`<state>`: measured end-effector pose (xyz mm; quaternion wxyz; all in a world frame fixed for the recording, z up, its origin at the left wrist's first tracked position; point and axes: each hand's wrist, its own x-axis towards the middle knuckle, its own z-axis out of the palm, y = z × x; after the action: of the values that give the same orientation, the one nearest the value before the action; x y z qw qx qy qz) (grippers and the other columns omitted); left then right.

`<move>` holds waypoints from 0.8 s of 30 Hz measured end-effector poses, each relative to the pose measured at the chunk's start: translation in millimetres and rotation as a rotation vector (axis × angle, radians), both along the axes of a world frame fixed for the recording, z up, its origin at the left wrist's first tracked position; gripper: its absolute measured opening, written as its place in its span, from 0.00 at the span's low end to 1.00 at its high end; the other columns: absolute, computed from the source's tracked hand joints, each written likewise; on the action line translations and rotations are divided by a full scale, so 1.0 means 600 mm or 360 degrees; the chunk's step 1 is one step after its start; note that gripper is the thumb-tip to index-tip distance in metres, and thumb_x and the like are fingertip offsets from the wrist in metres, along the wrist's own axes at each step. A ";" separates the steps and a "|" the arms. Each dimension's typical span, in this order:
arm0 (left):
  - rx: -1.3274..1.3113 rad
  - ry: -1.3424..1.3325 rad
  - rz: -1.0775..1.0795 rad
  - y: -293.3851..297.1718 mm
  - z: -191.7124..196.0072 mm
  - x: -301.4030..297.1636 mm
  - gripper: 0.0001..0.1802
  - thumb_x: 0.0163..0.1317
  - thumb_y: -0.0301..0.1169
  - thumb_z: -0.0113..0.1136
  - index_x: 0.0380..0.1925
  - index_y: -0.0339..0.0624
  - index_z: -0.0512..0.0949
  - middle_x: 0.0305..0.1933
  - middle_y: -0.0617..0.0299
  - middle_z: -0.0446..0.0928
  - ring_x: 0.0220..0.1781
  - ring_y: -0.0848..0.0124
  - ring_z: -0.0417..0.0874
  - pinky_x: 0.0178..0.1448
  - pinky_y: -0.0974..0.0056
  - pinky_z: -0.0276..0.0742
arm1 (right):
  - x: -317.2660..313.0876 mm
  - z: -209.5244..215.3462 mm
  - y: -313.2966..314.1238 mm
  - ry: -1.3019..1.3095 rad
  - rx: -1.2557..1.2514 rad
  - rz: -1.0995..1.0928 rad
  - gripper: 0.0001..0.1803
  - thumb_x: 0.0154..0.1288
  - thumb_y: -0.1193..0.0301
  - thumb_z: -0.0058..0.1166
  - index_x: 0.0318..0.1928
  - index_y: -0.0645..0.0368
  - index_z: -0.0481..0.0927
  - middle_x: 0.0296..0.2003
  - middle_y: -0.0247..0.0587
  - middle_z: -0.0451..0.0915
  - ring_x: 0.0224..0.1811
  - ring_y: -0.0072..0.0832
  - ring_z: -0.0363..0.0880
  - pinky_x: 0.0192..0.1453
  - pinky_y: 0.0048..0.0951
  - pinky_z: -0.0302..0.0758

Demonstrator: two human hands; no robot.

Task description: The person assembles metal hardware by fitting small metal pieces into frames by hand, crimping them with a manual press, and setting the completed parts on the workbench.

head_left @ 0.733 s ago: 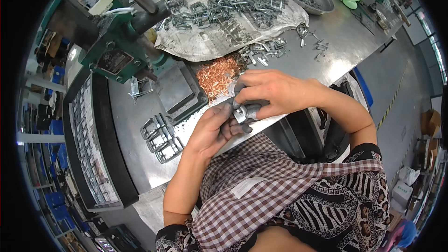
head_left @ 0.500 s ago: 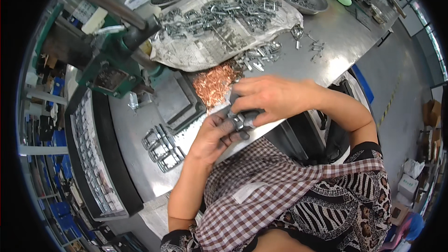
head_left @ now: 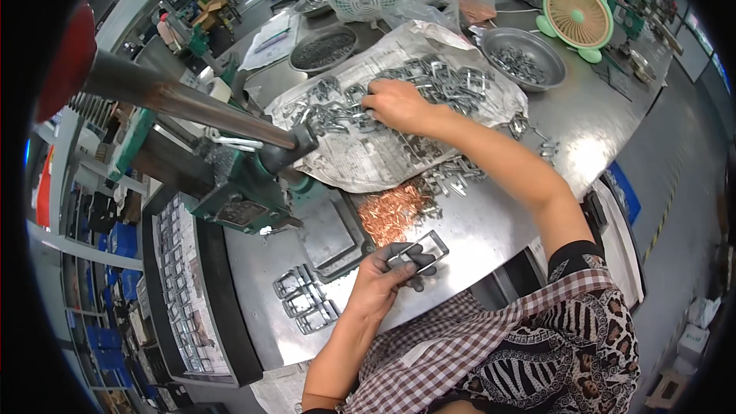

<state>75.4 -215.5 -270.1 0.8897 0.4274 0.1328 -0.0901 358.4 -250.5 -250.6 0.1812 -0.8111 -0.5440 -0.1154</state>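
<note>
a: your left hand (head_left: 387, 280) is closed around a flat rectangular metal buckle frame (head_left: 418, 251), held just over the near edge of the bench (head_left: 491, 230), beside the heap of small copper rivets (head_left: 389, 213).

b: and my right?

a: your right hand (head_left: 399, 103) is stretched out onto the pile of loose metal buckles (head_left: 429, 80) lying on the crumpled newspaper (head_left: 360, 161). the fingers are curled down into the pile, but i cannot tell whether they have closed on a piece.

b: how will these parts handle?

a: my guess is stiff and light. stamped metal, smooth and a bit slippery, with thin edges that could bite. in the pile they look tangled, so one may drag its neighbours along. pinch a single frame by a long side bar, thumb on top and fingers beneath, the way your left hand grips its piece by one end.

b: anything near my left?

a: a few more frames (head_left: 307, 299) lie flat on the bench just to its left, and the green hand press (head_left: 245, 199) with its long lever (head_left: 176, 100) stands behind them. a metal bowl (head_left: 521, 57) of small parts sits past the newspaper.
</note>
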 end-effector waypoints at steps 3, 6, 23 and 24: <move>-0.0001 0.0009 0.0049 0.002 0.000 0.003 0.17 0.58 0.21 0.53 0.48 0.30 0.68 0.44 0.46 0.76 0.44 0.58 0.80 0.36 0.64 0.77 | 0.022 -0.029 0.035 -0.0226 -0.0030 -0.0010 0.07 0.47 0.72 0.52 0.31 0.56 0.79 0.35 0.44 0.73 0.43 0.40 0.71 0.45 0.38 0.69; 0.0010 -0.0025 0.0161 0.016 0.002 -0.009 0.18 0.60 0.23 0.51 0.50 0.31 0.66 0.47 0.46 0.75 0.46 0.58 0.79 0.39 0.64 0.77 | 0.014 -0.026 0.010 -0.0210 -0.0116 0.0074 0.07 0.47 0.70 0.54 0.29 0.58 0.78 0.38 0.45 0.71 0.46 0.39 0.69 0.49 0.37 0.66; -0.0224 0.0020 0.0240 -0.014 -0.032 -0.017 0.10 0.61 0.24 0.49 0.43 0.38 0.70 0.42 0.59 0.75 0.42 0.70 0.79 0.44 0.66 0.79 | -0.308 0.018 -0.164 0.0156 -0.0297 0.0710 0.30 0.52 0.62 0.55 0.55 0.58 0.64 0.52 0.46 0.67 0.59 0.37 0.63 0.67 0.48 0.49; -0.0209 0.0063 0.0304 -0.019 -0.024 -0.020 0.09 0.60 0.22 0.49 0.41 0.38 0.71 0.40 0.59 0.76 0.40 0.71 0.79 0.42 0.67 0.78 | -0.311 0.012 -0.160 -0.0019 -0.0311 0.0675 0.30 0.52 0.61 0.55 0.54 0.58 0.64 0.53 0.46 0.67 0.60 0.37 0.62 0.67 0.48 0.49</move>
<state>63.4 -226.7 -284.8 0.9175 0.3518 0.1845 -0.0219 172.0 -346.7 -243.3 0.1188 -0.6916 -0.7120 -0.0262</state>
